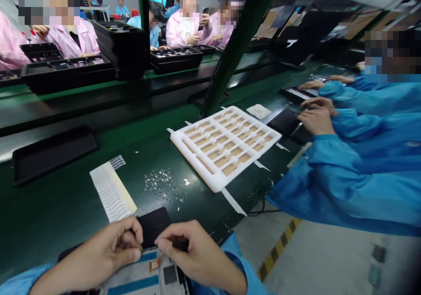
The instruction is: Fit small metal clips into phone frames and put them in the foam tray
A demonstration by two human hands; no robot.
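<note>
Both hands meet over the top edge of a flat electronic panel (pixel 134 274), which has blue strips, an orange flex cable (pixel 154 265) and a dark square on it. My left hand (pixel 121 244) is closed, thumb and fingers pinched at that edge. Opposite it, my right hand (pixel 189 247) pinches with thumb and forefinger at the same edge. Whatever lies in either pinch is too small or hidden to name. Just beyond the hands is a black flat slab (pixel 154 225). A white sheet of narrow strips (pixel 110 190) lies ahead of my left hand.
Small metallic pieces (pixel 164 184) lie scattered on the green bench (pixel 141 154). A white slotted foam tray (pixel 215 183) is taped down beyond them. At left sits a black tray (pixel 54 152). Co-workers in blue sleeves (pixel 358 163) work at right; people in pink sit across.
</note>
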